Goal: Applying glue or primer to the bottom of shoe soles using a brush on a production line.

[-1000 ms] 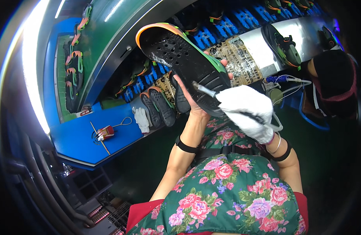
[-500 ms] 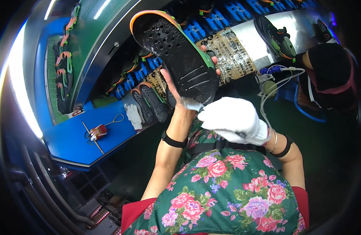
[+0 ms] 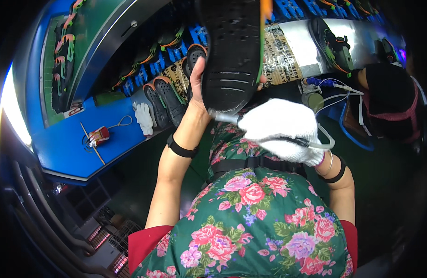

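My bare left hand [image 3: 197,90] grips a black shoe sole [image 3: 232,58] from beneath, thumb along its left edge and fingertips showing on the right. The sole's holed, grooved face is toward me; its edge is green and orange, and its grooves glisten wet. My right hand [image 3: 280,124], in a white knitted glove, is closed round a small brush [image 3: 226,117]. The bristles touch or nearly touch the sole's near end. A pale thin hose [image 3: 325,142] runs from the gloved hand toward the right.
A blue side table [image 3: 56,143] bears a red container [image 3: 99,136] with a stick and wire, and a white glove [image 3: 143,118]. Beside it stand black soles [image 3: 169,97]. A metal bench [image 3: 297,39] carries a black shoe [image 3: 331,48]. A co-worker [image 3: 389,104] is at the right.
The sole has turned more upright, its far end now beyond the upper edge of the picture. The brush has stayed at its near end, and the view has shifted.
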Demonstrator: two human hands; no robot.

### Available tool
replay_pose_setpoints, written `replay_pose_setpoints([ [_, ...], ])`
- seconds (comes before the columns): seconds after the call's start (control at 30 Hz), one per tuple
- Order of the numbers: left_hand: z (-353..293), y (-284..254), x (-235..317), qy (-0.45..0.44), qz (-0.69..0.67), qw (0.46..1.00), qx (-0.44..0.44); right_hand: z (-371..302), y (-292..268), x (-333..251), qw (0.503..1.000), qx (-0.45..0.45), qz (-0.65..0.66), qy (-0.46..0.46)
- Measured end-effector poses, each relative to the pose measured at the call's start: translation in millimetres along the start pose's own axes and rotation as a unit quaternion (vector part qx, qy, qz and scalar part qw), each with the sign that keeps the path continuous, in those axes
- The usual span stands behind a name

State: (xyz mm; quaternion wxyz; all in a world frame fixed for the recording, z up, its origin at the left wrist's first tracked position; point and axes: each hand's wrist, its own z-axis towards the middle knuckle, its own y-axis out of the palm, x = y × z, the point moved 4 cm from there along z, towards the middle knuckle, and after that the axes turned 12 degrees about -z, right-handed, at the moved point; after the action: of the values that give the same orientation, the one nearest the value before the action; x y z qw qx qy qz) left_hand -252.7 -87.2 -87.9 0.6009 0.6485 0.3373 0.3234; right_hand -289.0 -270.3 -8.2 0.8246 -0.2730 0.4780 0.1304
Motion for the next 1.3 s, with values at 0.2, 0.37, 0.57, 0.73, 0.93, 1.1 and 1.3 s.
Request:
replay_pose_setpoints([
  [0.2,-2.9,4.5,8.7,-0.042,0.068,0.992,0.098,-17.0,23.0,-2.4,0.974,-0.044,-0.156,-0.156],
  [0.37,-7.6,8.5,10.4,-0.057,0.121,0.983,0.123,-0.2,6.4,-8.1,0.997,-0.038,0.051,-0.047],
  [0.57,0.3,0.3,11.5,-0.072,0.149,0.977,0.131,-4.6,10.0,-4.2,0.992,-0.029,-0.090,-0.083],
  [0.73,-2.5,8.2,7.2,-0.068,-0.042,0.994,0.070,2.0,4.1,-0.5,0.999,0.036,-0.022,-0.016],
  [0.93,-6.3,-5.0,-3.4,-0.037,-0.025,0.995,0.088,-9.0,4.7,20.7,0.956,0.046,0.210,0.200],
  [1.1,-23.8,-22.0,-28.7,0.006,-0.085,0.989,0.120,28.0,-32.3,21.6,0.983,0.096,-0.151,0.040],
  [1.3,-48.6,-12.5,-25.7,0.027,-0.227,0.972,0.046,53.0,-16.5,6.9,0.975,0.065,-0.201,-0.073],
])
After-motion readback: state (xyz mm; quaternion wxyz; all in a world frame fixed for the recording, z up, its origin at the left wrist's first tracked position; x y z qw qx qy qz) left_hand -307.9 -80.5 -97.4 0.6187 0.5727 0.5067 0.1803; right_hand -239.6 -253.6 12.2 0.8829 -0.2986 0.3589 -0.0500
